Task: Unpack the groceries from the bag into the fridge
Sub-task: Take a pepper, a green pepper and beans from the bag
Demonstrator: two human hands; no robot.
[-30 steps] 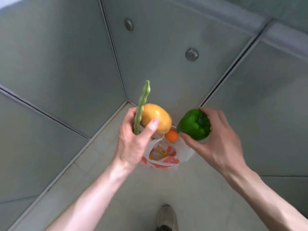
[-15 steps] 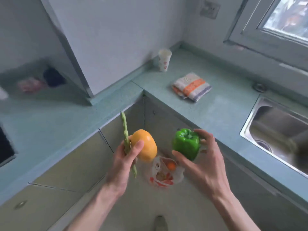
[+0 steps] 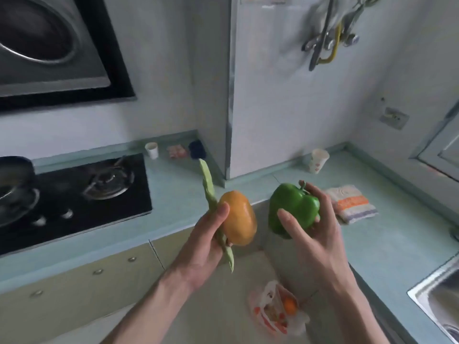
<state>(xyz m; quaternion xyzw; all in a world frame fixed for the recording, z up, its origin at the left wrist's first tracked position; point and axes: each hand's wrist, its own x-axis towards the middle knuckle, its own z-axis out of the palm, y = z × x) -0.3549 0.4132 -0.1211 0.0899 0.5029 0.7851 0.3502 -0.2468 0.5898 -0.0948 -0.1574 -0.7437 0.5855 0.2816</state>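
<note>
My left hand (image 3: pixel 202 249) grips an orange-yellow mango (image 3: pixel 239 217) together with a long green bean pod (image 3: pixel 210 192) that sticks up past my thumb. My right hand (image 3: pixel 314 242) holds a green bell pepper (image 3: pixel 291 207), fingers curled round it. Both are raised at chest height in front of the counter. Far below on the floor lies the white and red plastic bag (image 3: pixel 275 311) with a small orange fruit (image 3: pixel 289 305) inside. No fridge is in view.
A light green L-shaped counter (image 3: pixel 173 194) runs ahead. On it are a black gas hob (image 3: pixel 82 194) with a pan at left, two paper cups (image 3: pixel 319 161), a folded cloth (image 3: pixel 352 203) and a steel sink (image 3: pixel 439 301) at right. A range hood (image 3: pixel 49 45) hangs above.
My view has tilted up from the floor and bag to the counter and wall. Both hands have risen with the mango, bean and pepper still in them.
</note>
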